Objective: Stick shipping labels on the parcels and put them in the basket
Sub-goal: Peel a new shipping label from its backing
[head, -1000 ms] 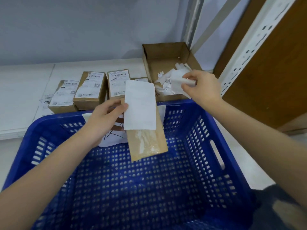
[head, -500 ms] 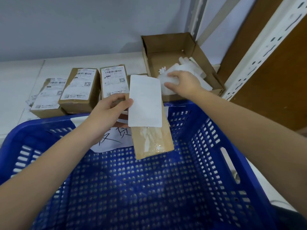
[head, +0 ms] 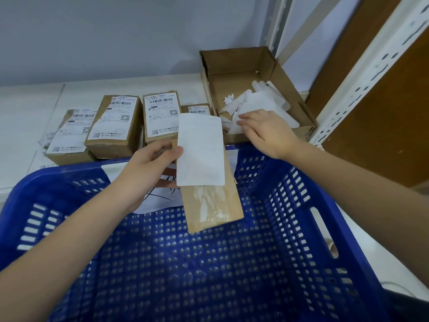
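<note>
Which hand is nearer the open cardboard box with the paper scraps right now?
Right. The right hand reaches over the near wall of the open cardboard box, fingertips at the white paper scraps. The left hand is off to the box's left, over the blue basket, gripping a parcel.

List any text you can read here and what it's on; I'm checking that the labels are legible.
Labels on the four parcels: barcodes, QR codes, print too small to read.
Label in the left hand: blank side showing.
Paper in the basket: black handwriting, mostly hidden, unreadable.
</note>
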Demonstrator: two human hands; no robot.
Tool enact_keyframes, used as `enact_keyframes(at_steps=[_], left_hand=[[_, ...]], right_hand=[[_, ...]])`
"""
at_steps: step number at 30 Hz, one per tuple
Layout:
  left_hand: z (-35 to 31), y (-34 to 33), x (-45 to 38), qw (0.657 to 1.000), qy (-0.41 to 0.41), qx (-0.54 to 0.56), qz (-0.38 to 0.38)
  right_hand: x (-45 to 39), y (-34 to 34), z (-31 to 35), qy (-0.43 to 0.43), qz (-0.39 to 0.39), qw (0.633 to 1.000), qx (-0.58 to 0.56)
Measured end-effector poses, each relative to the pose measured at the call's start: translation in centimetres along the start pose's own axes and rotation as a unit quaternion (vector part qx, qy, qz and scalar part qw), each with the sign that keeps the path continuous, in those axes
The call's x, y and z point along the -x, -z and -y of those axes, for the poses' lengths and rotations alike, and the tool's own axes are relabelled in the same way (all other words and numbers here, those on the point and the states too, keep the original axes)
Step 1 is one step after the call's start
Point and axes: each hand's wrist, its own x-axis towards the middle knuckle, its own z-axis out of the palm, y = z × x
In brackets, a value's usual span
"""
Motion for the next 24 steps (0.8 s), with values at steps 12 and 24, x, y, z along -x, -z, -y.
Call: enact_keyframes(at_steps=[12,24], left_hand=[[0.7,0.6,1.2,0.999,0.033,-0.006,-0.003],[-1.3,2.7,5.9,1.000,0.025,-0.004,-0.005]], right_hand=[[0.0,0.3,1.4,-0.088,0.078,0.991,-0.061],[6.9,6.9,12.0,-0.179,0.062,0.911,-0.366]])
